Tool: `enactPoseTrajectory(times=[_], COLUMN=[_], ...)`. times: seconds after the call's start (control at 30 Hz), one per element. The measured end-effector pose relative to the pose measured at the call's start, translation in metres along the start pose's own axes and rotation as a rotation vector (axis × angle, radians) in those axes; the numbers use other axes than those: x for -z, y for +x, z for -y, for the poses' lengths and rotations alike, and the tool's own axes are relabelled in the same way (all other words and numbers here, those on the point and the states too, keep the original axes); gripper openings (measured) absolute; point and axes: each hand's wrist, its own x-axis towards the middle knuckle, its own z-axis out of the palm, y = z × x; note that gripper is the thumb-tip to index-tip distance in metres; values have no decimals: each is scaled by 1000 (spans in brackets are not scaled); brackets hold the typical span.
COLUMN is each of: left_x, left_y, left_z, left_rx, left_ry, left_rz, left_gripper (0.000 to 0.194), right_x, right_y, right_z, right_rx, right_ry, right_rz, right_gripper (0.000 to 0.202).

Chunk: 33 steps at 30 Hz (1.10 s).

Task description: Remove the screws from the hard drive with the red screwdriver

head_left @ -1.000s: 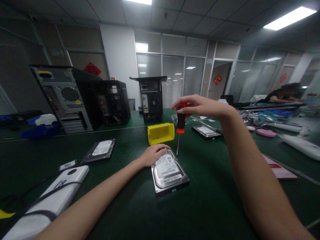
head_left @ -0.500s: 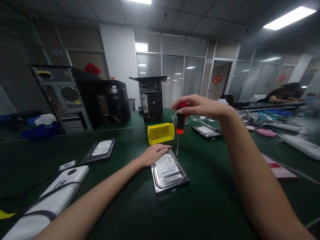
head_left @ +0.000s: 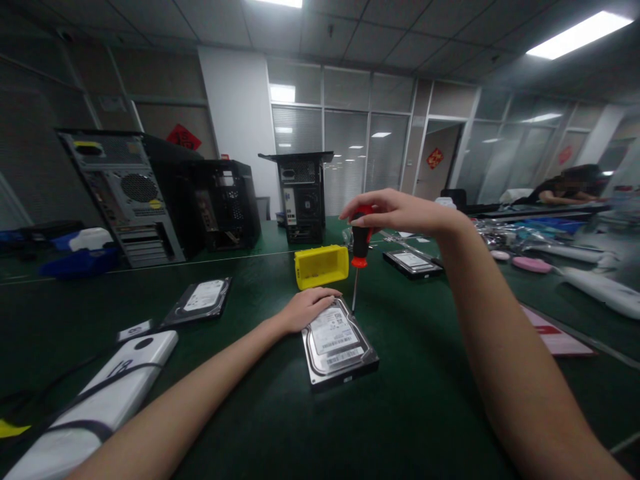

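Note:
A silver hard drive [head_left: 336,343] with a white label lies flat on the green table. My left hand [head_left: 313,309] holds its far left corner, with the fingers stretching over the far edge and the thumb on top. Red and black is the handle of the screwdriver [head_left: 360,243] in my right hand [head_left: 383,208], whose fingers wrap the handle's top from above. The screwdriver stands nearly upright, its tip at the drive's far right edge. Whether the tip sits in a screw is too small to tell. Just behind the drive is a yellow open box [head_left: 323,268].
Other hard drives lie at the left [head_left: 203,298] and back right [head_left: 413,263]. Computer cases [head_left: 306,197] stand along the back. A white power strip [head_left: 117,380] with a black cable is at front left. At far right a person [head_left: 565,190] leans on another table.

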Motion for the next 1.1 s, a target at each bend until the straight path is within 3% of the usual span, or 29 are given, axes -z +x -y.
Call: enactPoseTrajectory(times=[0.57,0.77,1.1], left_x=[-1,-2,-3], left_y=[1,1,1], left_z=[2,3,6], left_rx=[-4,-11,-19], left_ry=[2,-2,0], left_rz=[-6,-11,-18], left_gripper=[38,38,39], right_x=[-1,-2,-16], right_y=[2,6,14], right_z=[-5,-5,-5], right_rx=[7,54,-94], right_ry=[-9,-96,-191], right_rz=[1,-86,-183], right_gripper=[29,32,28])
